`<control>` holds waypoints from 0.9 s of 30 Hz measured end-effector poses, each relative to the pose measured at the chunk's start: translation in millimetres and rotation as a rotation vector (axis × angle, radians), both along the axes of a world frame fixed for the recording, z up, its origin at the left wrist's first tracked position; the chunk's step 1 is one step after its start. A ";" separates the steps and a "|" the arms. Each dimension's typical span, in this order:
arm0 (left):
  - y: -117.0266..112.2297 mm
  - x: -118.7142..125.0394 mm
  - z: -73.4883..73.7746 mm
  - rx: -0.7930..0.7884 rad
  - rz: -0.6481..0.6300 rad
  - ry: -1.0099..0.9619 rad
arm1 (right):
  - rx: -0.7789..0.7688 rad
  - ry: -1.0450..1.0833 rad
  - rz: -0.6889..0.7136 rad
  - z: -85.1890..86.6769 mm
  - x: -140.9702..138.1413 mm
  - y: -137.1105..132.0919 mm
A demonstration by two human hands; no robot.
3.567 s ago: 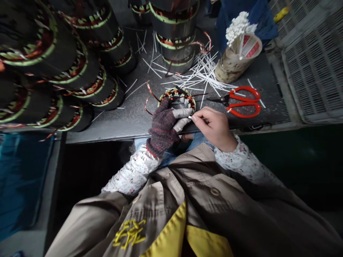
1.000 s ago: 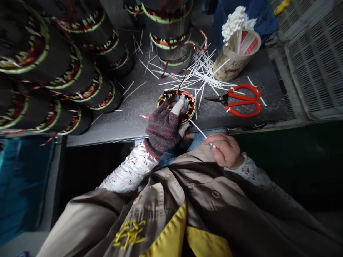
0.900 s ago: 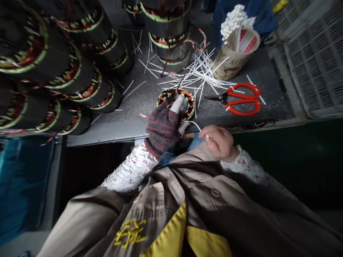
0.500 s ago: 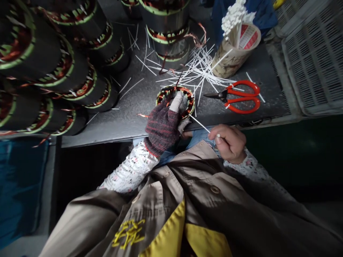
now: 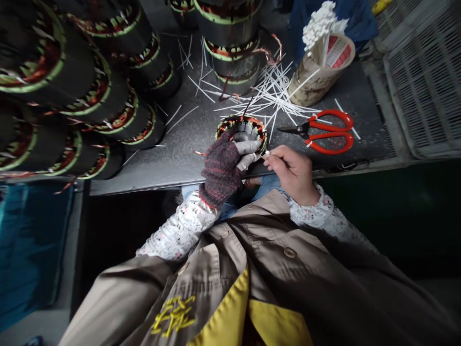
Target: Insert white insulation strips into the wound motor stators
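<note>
While the gloved left hand [image 5: 220, 166] clamps the wound motor stator [image 5: 251, 126], the bare right hand [image 5: 292, 169] pinches a white insulating strip [image 5: 267, 154] just beside the stator's rim.

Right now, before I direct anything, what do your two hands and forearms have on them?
The left hand wears a dark knitted glove flecked with red, with a red-edged cuff and pale fingertips. The right hand is bare. Both forearms wear white sleeves speckled with pink and dark flecks.
</note>
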State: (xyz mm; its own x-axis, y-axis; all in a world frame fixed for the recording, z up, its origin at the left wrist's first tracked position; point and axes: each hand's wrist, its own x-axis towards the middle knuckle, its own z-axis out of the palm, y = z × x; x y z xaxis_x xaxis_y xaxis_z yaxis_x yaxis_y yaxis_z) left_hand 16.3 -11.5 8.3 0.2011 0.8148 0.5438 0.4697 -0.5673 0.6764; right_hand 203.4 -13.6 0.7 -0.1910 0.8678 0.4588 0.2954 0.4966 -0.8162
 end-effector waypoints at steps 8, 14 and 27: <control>0.8 -4.6 1.1 0.059 0.034 0.128 | 0.156 -0.221 -0.080 2.5 -6.4 2.9; -0.2 -9.4 4.3 0.053 -0.009 0.274 | 0.102 -0.258 -0.092 4.6 -9.6 10.5; -1.3 -9.9 7.9 0.116 0.018 0.346 | -0.270 0.244 0.474 40.0 15.9 -10.9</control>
